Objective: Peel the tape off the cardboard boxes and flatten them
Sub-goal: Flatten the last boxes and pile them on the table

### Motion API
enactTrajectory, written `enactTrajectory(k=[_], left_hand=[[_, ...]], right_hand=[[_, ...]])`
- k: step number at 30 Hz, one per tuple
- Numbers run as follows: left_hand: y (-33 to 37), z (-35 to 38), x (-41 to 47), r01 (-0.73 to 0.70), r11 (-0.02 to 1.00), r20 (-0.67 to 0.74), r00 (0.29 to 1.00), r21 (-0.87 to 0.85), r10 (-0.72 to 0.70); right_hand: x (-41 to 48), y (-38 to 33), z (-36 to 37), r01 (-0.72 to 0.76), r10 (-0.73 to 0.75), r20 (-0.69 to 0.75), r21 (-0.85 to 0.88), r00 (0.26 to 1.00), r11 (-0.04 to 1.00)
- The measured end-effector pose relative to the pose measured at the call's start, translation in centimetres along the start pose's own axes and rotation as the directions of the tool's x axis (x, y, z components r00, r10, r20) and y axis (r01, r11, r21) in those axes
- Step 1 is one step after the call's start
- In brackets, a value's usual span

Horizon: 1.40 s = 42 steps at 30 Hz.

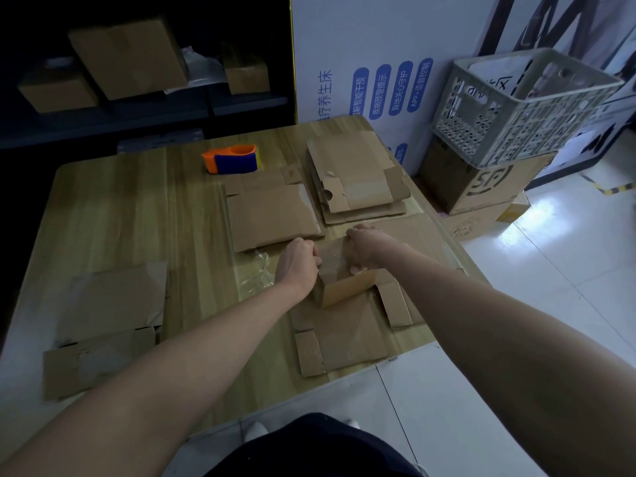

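Observation:
A small brown cardboard box [347,287] stands half folded on the wooden table [113,215], on top of a flattened box [347,339]. My left hand [300,258] grips its left edge with curled fingers. My right hand [366,247] grips its far right side, thumb down on the near wall. A crumpled strip of clear tape [258,275] lies just left of my left hand. Flattened boxes lie around: one behind my hands [272,215], a stack at the back right [354,177], two at the near left [110,325].
An orange and blue tape dispenser [232,159] sits at the table's back. To the right on the floor, a grey plastic crate [516,101] rests on stacked cardboard boxes [481,187]. Dark shelves behind hold more boxes [127,56]. White tiled floor lies to the right.

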<state>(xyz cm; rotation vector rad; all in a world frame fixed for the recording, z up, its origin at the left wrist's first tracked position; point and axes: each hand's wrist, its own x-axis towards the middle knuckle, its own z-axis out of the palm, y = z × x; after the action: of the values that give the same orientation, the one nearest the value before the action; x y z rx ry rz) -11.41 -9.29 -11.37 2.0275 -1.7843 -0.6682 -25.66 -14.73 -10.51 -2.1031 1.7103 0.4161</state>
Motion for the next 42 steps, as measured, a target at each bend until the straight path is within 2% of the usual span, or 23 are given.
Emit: enactTrajectory(k=[7,11,17,23,26,30,33,42], left_hand=[[0.2,-0.1,1.0,0.094,0.995,0.027,0.995,-0.03,-0.093],[0.7,-0.7,1.7,0.082,0.996,0.097,0.992,0.046,-0.086],[1.0,-0.7,1.2,-0.053,0.964,0.147,0.989,0.26,0.015],[0.5,-0.5,1.2,-0.192,0.924,0.22,0.968,0.33,0.123],[-0.2,-0.3,0.9,-0.26,0.916,0.245,0.951,0.307,0.188],[-1.0,-0.6,1.1,-0.304,0.929,0.172,0.947,0.212,0.271],[-1.0,-0.6,1.3,-0.286,0.942,0.12,0.956,0.175,0.268],[-0.2,0.2,0.6,-0.171,0.975,0.051,0.985,0.141,0.166]], right_hand=[[0.2,0.1,0.0,-0.012,0.012,0.005,0.032,1.0,0.999],[0.1,-0.1,-0.3,-0.023,0.023,0.023,0.021,0.999,0.999],[0.0,-0.1,-0.3,-0.029,0.029,0.023,0.019,0.999,0.999],[-0.3,-0.2,-0.2,-0.022,0.021,0.008,0.02,1.0,1.0],[-0.5,-0.1,-0.2,-0.011,0.011,0.001,0.02,1.0,1.0],[-0.6,0.0,-0.2,-0.01,0.01,-0.003,0.021,1.0,1.0],[-0.7,0.1,-0.1,-0.014,0.015,-0.011,0.032,1.0,0.999],[-0.8,0.1,0.1,-0.018,0.019,-0.02,0.044,1.0,0.999]])
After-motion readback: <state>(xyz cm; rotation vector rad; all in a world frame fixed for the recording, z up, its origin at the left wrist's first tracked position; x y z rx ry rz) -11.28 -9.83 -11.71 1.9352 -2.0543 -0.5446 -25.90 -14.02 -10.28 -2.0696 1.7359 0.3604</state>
